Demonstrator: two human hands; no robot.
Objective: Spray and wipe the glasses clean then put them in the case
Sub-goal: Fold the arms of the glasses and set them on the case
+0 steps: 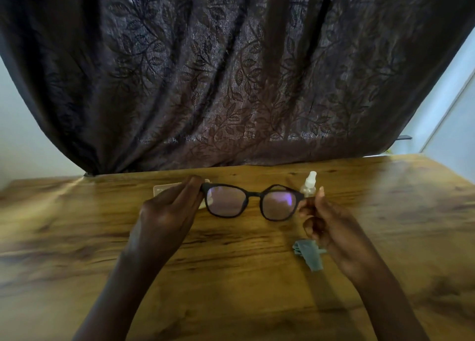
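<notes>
I record the cloth point(308, 254) lying nearer than the glasses point(250, 202), the left hand point(169, 212) and right hand point(326, 227) pinching the glasses' outer corners above the table point(231, 276), the spray bottle point(309, 185) just beyond their right end, the case point(164, 188) beyond their left, and I judge spraying comes next, which requires freeing the right hand.

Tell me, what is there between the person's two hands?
In the head view, the black glasses span that gap above the wooden table; the left hand and right hand each pinch one end.
</notes>
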